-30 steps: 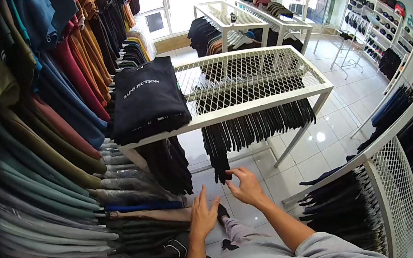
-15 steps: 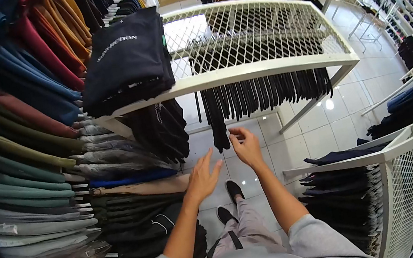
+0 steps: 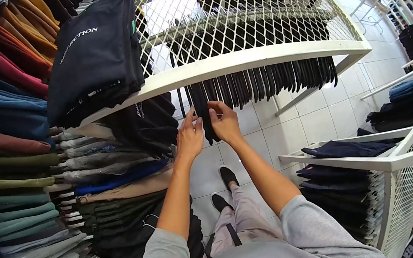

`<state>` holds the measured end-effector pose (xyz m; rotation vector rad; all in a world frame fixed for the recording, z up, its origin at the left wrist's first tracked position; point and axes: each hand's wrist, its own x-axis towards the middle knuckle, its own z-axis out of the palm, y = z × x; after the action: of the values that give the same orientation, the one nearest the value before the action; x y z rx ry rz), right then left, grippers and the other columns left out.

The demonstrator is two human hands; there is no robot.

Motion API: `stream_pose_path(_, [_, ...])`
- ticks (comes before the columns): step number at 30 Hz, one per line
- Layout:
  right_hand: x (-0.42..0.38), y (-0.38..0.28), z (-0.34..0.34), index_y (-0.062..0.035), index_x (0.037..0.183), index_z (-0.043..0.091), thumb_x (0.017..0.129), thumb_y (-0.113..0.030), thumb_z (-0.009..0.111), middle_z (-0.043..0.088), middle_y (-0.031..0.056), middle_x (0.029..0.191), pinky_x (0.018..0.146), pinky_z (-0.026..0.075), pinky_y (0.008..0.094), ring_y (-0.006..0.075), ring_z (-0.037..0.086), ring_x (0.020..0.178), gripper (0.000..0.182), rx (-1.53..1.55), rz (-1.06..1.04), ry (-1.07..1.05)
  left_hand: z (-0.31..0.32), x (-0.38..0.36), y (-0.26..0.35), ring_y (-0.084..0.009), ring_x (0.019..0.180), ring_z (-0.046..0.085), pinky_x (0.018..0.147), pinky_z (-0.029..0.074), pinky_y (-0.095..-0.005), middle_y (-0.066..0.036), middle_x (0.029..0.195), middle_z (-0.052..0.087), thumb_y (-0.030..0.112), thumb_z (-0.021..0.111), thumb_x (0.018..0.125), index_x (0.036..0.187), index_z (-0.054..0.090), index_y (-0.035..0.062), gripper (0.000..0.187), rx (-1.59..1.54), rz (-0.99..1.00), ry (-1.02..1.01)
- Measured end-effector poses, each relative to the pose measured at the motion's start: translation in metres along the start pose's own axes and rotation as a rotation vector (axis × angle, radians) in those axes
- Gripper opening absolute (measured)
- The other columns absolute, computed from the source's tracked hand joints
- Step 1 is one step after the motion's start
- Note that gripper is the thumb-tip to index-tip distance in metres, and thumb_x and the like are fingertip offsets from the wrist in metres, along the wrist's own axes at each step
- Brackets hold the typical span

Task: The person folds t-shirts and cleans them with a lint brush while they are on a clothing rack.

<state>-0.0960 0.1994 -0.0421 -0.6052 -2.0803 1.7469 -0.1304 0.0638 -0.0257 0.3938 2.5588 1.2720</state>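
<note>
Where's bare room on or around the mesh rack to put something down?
Free: mesh top right of the folded black stack. Crowded: below the rail, black hanging garments, where left hand and right hand grip one.

We see our left hand (image 3: 189, 138) and right hand (image 3: 225, 122) closed on either side of a black garment (image 3: 204, 118) hanging under a white mesh rack (image 3: 260, 57). More dark garments (image 3: 273, 77) hang beside it. A folded black stack (image 3: 94, 55) sits on the rack's left end, and coloured shirts (image 3: 15, 173) fill the wall left.
</note>
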Motion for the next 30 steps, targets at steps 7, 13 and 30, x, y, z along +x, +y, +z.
stream_pose_path(7, [0.011, 0.019, 0.01, 0.0002, 0.133, 0.06, 0.1, -0.012, 0.058, 0.07, 0.0224, 0.119, 0.092, 0.055, 0.0366, 0.0303, 0.071, 0.105, 0.035, 0.003, -0.029, -0.133, 0.009, 0.016, -0.012, -0.038, 0.101, 0.07, 0.092, 0.053, -0.0444, -0.023, 0.114, 0.07, 0.026, 0.054, 0.102, 0.137, 0.061, 0.0068, 0.04, -0.045, -0.019, 0.087])
stream_pose_path(13, [0.02, 0.022, 0.02, 0.0021, 0.139, 0.056, 0.099, -0.017, 0.063, 0.07, 0.0233, 0.119, 0.089, 0.055, 0.0383, 0.0302, 0.071, 0.104, 0.045, -0.18, -0.092, -0.119, 0.011, 0.02, -0.009, -0.0335, 0.085, 0.071, 0.081, 0.055, -0.0413, -0.021, 0.102, 0.072, 0.021, 0.062, 0.098, 0.124, 0.07, 0.0044, 0.032, -0.105, 0.025, 0.174])
stream_pose_path(30, [0.016, -0.003, -0.001, 0.004, 0.121, 0.065, 0.09, -0.011, 0.074, 0.072, 0.012, 0.094, 0.072, 0.053, 0.0306, 0.0169, 0.066, 0.079, 0.036, -0.218, -0.081, -0.192, 0.021, 0.014, -0.001, -0.0285, 0.081, 0.074, 0.073, 0.057, -0.0365, -0.015, 0.094, 0.075, 0.015, 0.071, 0.091, 0.107, 0.077, 0.0052, 0.02, -0.062, 0.054, 0.398])
